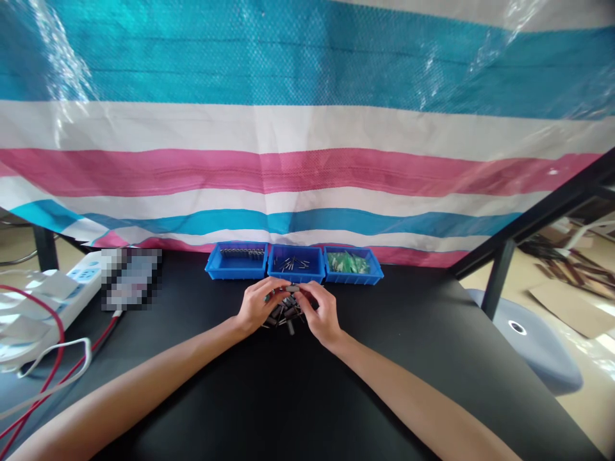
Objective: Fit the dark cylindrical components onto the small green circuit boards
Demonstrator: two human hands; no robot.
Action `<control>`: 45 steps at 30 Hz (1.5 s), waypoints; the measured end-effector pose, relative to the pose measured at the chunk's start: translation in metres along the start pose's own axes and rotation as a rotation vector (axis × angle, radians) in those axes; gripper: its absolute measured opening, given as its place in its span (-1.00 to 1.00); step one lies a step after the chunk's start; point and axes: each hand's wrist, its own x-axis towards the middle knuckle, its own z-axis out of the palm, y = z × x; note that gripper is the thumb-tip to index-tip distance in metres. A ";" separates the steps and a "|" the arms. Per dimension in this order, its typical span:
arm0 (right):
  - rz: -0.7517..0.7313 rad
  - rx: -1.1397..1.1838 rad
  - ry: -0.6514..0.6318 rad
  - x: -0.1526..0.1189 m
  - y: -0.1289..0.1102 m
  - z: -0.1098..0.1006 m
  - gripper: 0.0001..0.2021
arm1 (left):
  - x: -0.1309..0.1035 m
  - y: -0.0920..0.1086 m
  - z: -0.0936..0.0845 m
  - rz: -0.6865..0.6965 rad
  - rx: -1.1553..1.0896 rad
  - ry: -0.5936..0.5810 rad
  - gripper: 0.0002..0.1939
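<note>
Between the fingertips of both hands is a small grey cylindrical piece (292, 289), too small to name exactly. My left hand (259, 303) pinches its left end, and something small and greenish shows by those fingers. From the other side my right hand (321, 310) pinches the right end. Just below the fingers a pile of dark and silvery cylindrical parts (288, 315) lies on the black table (283, 384). The hands cover part of that pile. Close behind them stands the middle blue bin (307, 272), with several thin metal pins (293, 263) in it.
The left blue bin (225, 273) holds a row of metal cylinders; the right blue bin (355, 278) holds green-and-clear pieces. A power strip (89, 272), red cable (62, 333) and pixelated device (132, 278) lie at left. Behind hangs a striped sheet (307, 173). A grey stool (533, 346) stands right.
</note>
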 end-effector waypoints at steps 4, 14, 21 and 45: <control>-0.012 -0.010 -0.041 0.002 -0.001 0.000 -0.84 | 0.000 0.001 -0.001 -0.015 -0.016 0.003 -0.87; 0.005 -0.012 -0.015 0.003 -0.002 0.000 -0.80 | -0.010 0.000 0.001 -0.269 -0.168 0.024 -0.82; -0.010 -0.023 -0.029 0.003 -0.003 -0.001 -0.79 | -0.006 -0.005 0.000 -0.153 -0.076 0.012 -0.81; 0.009 -0.007 -0.052 0.000 0.004 0.003 -0.85 | -0.006 -0.005 0.001 -0.160 -0.078 -0.062 -0.77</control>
